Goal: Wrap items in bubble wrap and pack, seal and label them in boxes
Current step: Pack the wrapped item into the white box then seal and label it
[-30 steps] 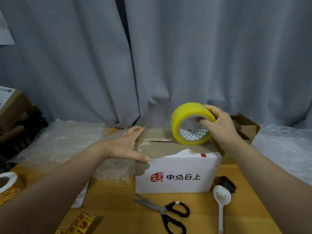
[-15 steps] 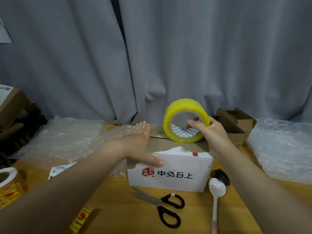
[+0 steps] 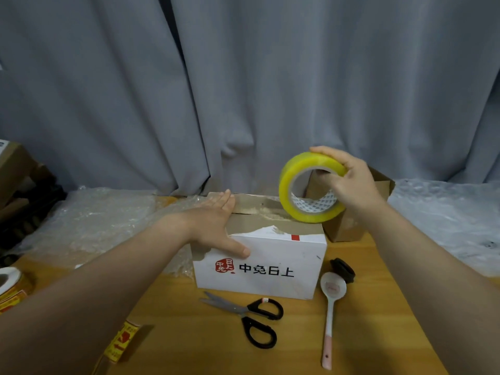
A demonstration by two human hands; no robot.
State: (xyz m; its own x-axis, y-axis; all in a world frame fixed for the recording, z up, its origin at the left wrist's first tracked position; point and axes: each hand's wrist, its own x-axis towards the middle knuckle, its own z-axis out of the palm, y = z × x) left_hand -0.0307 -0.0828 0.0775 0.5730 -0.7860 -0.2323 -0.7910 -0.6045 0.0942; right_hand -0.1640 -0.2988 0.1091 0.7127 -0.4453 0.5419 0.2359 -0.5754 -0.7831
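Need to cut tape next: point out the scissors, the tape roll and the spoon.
scissors point(image 3: 244, 312), head view, pivot between blades and handles.
tape roll point(image 3: 305, 164), head view, yellow outer band, top.
spoon point(image 3: 333, 287), head view, white bowl.

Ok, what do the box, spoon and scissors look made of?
Box: cardboard; matte white printed skin, torn on top to brown fibre. Spoon: probably glazed ceramic, glossy white with a pink handle end; plastic is possible. Scissors: dull grey metal blades, black handles, likely plastic.
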